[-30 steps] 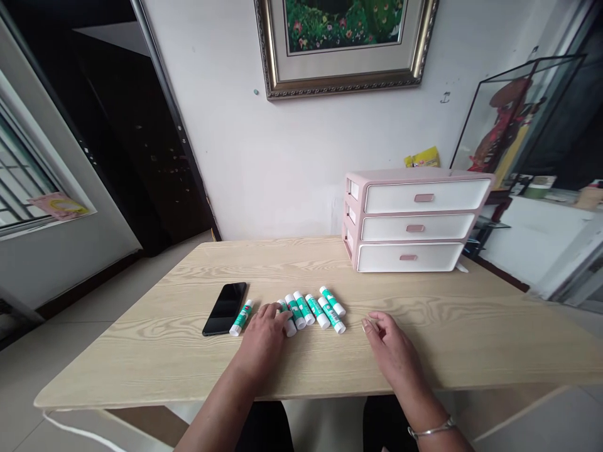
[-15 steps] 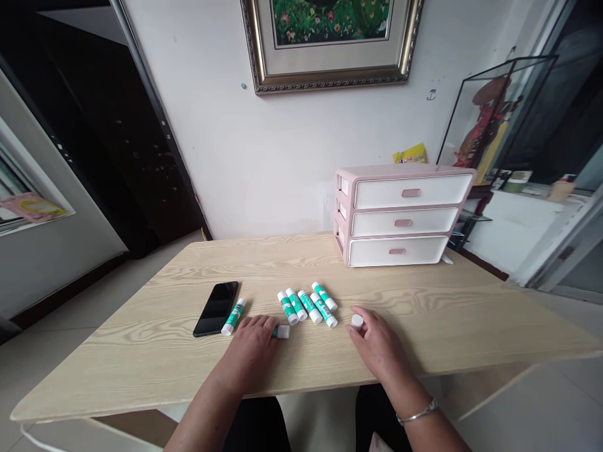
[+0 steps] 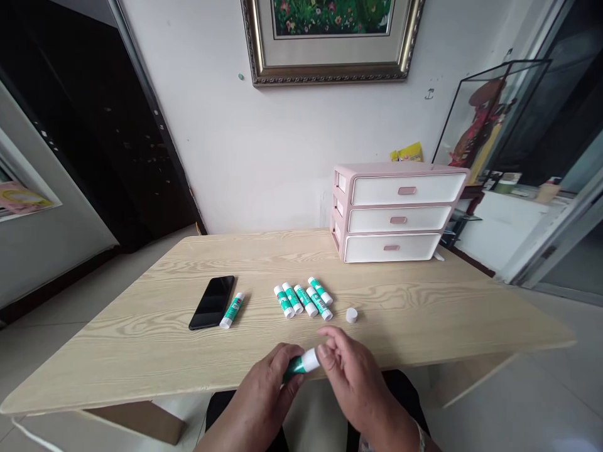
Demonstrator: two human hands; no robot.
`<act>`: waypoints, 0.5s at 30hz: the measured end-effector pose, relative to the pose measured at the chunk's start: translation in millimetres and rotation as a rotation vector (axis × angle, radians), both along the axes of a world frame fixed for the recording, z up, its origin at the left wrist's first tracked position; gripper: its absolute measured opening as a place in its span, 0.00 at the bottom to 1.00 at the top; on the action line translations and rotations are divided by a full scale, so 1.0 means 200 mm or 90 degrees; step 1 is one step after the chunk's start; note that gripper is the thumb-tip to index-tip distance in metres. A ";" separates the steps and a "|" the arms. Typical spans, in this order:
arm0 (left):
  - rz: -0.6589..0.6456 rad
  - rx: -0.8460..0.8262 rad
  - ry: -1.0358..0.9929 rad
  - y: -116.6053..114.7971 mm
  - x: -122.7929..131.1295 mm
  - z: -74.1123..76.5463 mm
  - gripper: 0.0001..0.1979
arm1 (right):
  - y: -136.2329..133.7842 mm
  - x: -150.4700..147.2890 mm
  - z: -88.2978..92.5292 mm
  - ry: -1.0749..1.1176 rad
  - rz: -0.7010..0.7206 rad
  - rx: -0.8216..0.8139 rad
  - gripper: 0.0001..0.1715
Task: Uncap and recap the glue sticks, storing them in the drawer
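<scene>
Over the table's front edge, my left hand [image 3: 268,389] is closed around a green-and-white glue stick [image 3: 296,366], tilted with its white end up to the right. My right hand [image 3: 351,376] is at that white end, thumb tip against or just beside it, index finger stretched out and apart from the thumb. A round white cap [image 3: 351,315] rests on the table beyond my right hand. Several more glue sticks [image 3: 306,301] lie side by side in the middle of the table. Another glue stick [image 3: 232,311] lies alone on the left.
A black phone [image 3: 211,302] lies flat beside the lone glue stick. A pink-and-white drawer unit [image 3: 398,220] stands at the back right of the wooden table [image 3: 155,351], with a yellow packet [image 3: 409,152] behind its top. A framed picture [image 3: 330,72] hangs on the wall.
My right hand has let go of the white cap, now on the table, and moved left and nearer to me. My left hand has lifted the glue stick off the table towards me.
</scene>
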State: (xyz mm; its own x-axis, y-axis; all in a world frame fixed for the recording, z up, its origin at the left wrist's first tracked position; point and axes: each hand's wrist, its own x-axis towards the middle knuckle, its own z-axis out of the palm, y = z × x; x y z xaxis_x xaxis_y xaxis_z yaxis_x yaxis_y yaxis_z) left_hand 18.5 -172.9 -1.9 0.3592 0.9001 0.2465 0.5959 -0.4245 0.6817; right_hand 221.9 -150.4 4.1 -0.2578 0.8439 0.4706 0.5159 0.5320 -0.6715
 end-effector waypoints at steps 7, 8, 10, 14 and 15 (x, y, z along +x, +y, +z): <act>-0.046 -0.027 -0.031 -0.08 0.07 -0.02 0.14 | -0.05 -0.07 -0.11 0.047 0.068 -0.144 0.13; -0.040 -0.040 -0.028 -0.09 0.07 -0.02 0.13 | -0.05 -0.07 -0.14 0.065 0.063 -0.153 0.12; -0.043 -0.071 -0.037 -0.11 0.08 -0.03 0.13 | -0.06 -0.06 -0.17 0.097 0.062 -0.167 0.11; -0.098 -0.132 -0.108 -0.14 0.11 0.00 0.14 | -0.07 -0.03 -0.18 0.138 0.094 -0.177 0.12; -0.109 -0.148 -0.125 -0.15 0.11 0.01 0.14 | -0.08 -0.02 -0.18 0.139 0.103 -0.173 0.12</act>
